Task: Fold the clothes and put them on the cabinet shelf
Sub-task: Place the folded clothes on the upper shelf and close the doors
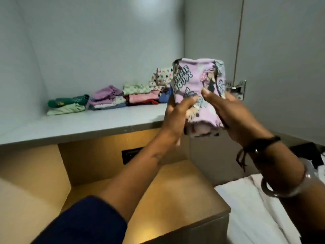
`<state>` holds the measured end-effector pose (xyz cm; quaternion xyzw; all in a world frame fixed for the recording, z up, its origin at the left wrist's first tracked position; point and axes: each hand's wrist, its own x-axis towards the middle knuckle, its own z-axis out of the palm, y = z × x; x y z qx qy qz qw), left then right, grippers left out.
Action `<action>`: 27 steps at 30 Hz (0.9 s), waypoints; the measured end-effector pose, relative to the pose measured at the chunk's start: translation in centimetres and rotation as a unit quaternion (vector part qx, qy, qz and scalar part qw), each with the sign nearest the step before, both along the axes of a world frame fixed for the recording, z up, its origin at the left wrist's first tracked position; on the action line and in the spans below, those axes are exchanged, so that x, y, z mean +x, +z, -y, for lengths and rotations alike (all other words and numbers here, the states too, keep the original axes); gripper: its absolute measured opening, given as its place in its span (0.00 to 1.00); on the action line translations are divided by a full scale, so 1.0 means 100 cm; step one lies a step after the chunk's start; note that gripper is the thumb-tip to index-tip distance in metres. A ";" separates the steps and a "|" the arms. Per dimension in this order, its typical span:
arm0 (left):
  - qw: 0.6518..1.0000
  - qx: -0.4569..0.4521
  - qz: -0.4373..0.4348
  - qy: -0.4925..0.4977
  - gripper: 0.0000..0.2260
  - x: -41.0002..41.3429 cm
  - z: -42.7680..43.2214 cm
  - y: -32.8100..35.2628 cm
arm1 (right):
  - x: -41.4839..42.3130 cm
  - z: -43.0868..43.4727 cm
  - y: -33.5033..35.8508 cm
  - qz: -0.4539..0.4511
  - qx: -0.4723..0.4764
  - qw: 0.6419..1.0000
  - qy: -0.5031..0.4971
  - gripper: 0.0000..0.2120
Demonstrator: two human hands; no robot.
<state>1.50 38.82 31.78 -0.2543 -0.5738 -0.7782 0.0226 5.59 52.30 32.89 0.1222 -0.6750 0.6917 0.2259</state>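
A folded lilac printed garment [198, 81] is held upright in front of the cabinet, above the shelf's front right edge. My left hand [175, 118] grips its left side and my right hand [233, 117] grips its right side, thumbs pressed on the front. On the grey cabinet shelf [88, 124] behind lie several folded stacks: a green pile [67, 104] at the left, a purple pile [107, 97], a pink and red pile [140, 95], and a patterned white pile [161, 78] partly hidden behind the held garment.
Below the shelf is a lit wooden compartment [158, 182] with a dark slot in its back wall. A cabinet door with a metal hinge [237, 88] stands at the right. White fabric [255, 208] and dark items lie at the lower right.
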 end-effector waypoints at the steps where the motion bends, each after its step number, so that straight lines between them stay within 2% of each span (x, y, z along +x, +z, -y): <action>1: 0.999 -0.011 0.032 -0.005 0.20 -0.015 -0.007 0.015 | -0.018 -0.006 0.017 0.019 0.015 1.000 -0.020 0.25; 6: 0.986 -0.022 0.159 -0.033 0.09 -0.101 -0.037 0.055 | -0.131 -0.031 0.059 0.154 0.014 0.984 -0.084 0.23; 9: 0.980 -0.065 0.188 -0.020 0.09 -0.155 -0.056 0.054 | -0.193 -0.043 0.053 0.196 0.043 0.972 -0.126 0.23; 13: 0.974 -0.094 0.208 0.003 0.12 -0.207 -0.086 0.045 | -0.244 -0.063 0.045 0.206 0.130 0.942 -0.232 0.22; 15: 0.973 -0.091 0.214 0.000 0.14 -0.224 -0.098 0.038 | -0.257 -0.069 0.046 0.212 0.193 0.926 -0.244 0.18; 19: 0.973 -0.074 0.219 0.004 0.20 -0.236 -0.111 0.032 | -0.272 -0.077 0.047 0.186 0.252 0.902 -0.298 0.16; 22: 0.970 -0.069 0.231 0.007 0.25 -0.224 -0.109 0.040 | -0.255 -0.064 0.058 0.126 0.310 0.859 -0.388 0.18; 25: 0.969 -0.102 0.199 0.102 0.21 -0.198 -0.084 0.043 | -0.225 -0.036 0.073 -0.009 0.398 0.791 -0.464 0.17; 27: 0.956 -0.116 0.187 0.195 0.17 -0.167 -0.055 0.037 | -0.202 -0.011 0.083 -0.053 0.442 0.781 -0.438 0.17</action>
